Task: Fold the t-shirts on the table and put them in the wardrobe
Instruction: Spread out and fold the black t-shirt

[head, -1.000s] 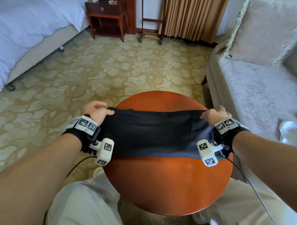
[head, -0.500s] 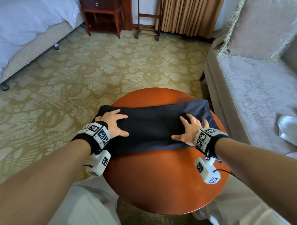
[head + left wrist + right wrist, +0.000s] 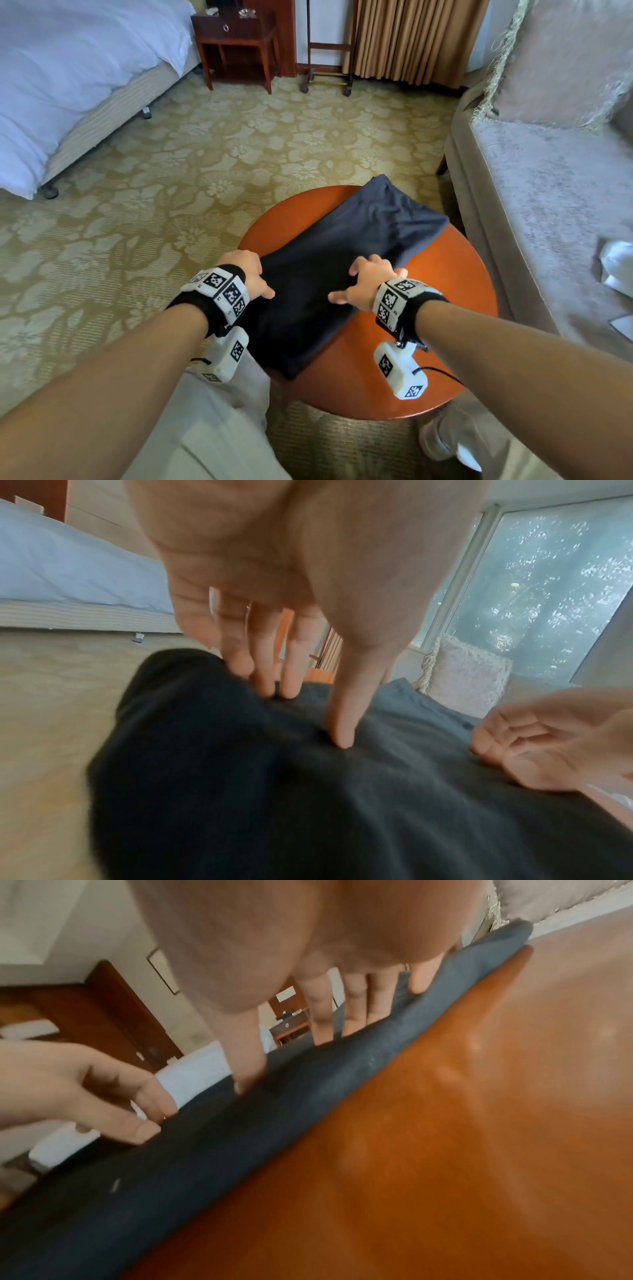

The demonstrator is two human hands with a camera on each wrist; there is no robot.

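Observation:
A dark folded t-shirt (image 3: 342, 246) lies as a long strip on the round orange-brown table (image 3: 455, 308), running diagonally from the near left edge to the far right. Its near end hangs slightly over the rim. My left hand (image 3: 250, 277) rests on the strip's left edge. In the left wrist view its straight fingers (image 3: 291, 680) and thumb press down on the cloth (image 3: 308, 791). My right hand (image 3: 366, 281) sits on the strip's right edge. The right wrist view shows its spread fingertips (image 3: 246, 1080) touching the fabric (image 3: 240, 1137) beside bare tabletop (image 3: 445, 1123).
A sofa (image 3: 548, 205) with a fringed cushion (image 3: 565, 58) stands close on the right, with a white item (image 3: 616, 263) on its seat. A bed (image 3: 68, 85) is at the left, a nightstand (image 3: 236, 44) and curtain (image 3: 411, 37) at the back. Patterned carpet lies between.
The shirt strip, crosswise on the table before, now lies diagonally, pointing away to the right. Both hands have come closer together at its near part, fingertips on its two long edges.

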